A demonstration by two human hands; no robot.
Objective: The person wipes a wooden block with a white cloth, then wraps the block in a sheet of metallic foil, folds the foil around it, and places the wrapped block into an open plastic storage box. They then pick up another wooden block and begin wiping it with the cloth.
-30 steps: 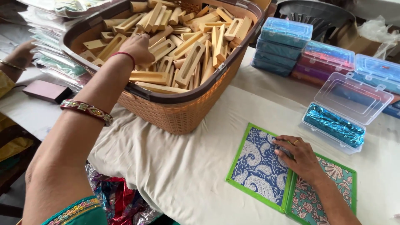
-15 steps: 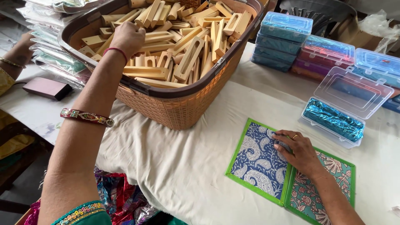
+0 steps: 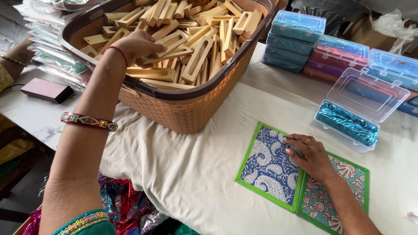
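Note:
My left hand (image 3: pixel 138 45) reaches into a big woven basket (image 3: pixel 187 114) heaped with slotted wooden pieces (image 3: pixel 198 52) and closes its fingers over one of them. My right hand (image 3: pixel 310 154) lies flat on an opened fabric folder (image 3: pixel 270 167), fingers spread on its blue patterned half. The folder's other half is teal with a floral print (image 3: pixel 348 185), and both halves are edged in green. Just behind the folder stands an open clear plastic box (image 3: pixel 348 124) holding a shiny blue foil-wrapped block.
Stacks of shut plastic boxes (image 3: pixel 296 39) with blue and magenta contents stand at the back right. A dark flat case (image 3: pixel 45 90) and piled clear packets (image 3: pixel 48 56) lie left of the basket. Another person's arm (image 3: pixel 15 56) shows at the far left. White cloth (image 3: pixel 174 174) covers the table.
My left hand has shifted across the heap of wooden pieces and now grips one. My right hand stays on the folder, barely moved.

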